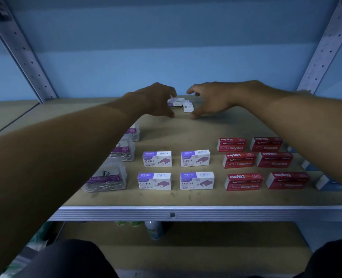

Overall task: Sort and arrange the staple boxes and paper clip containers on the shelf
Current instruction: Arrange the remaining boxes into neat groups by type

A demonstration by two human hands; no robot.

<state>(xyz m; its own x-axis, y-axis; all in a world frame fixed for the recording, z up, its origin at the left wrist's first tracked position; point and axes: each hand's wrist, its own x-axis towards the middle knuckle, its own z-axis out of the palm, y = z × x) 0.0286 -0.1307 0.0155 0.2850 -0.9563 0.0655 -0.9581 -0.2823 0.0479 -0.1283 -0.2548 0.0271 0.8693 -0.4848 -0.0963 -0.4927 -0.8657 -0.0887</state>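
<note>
At the back of the shelf [186, 199], just above the centre of the frame, two small white staple boxes [177, 101] lie loose and askew, one flat and the other [188, 106] turned at an angle beside it. The left hand [158, 101] reaches over them with fingers curled downward, its fingertips at or on the flat box; whether the grip has closed on it I cannot tell. The right hand [210, 99] comes in from the other side, thumb and fingers spread apart in a wide-open grip around the angled box, holding nothing that shows. Lower in the frame the sorting looks largely done: clear paper clip containers [106, 180] run in a column at lower left, four purple-and-white staple boxes [156, 159] sit in a square at centre, six red staple boxes [239, 159] in pairs at right, with blue-and-white boxes [326, 182] partly hidden by the right forearm. The step in hand appears to be collecting the two strays. The next move calls for closing on each box, then bringing them forward to join the matching group.
</note>
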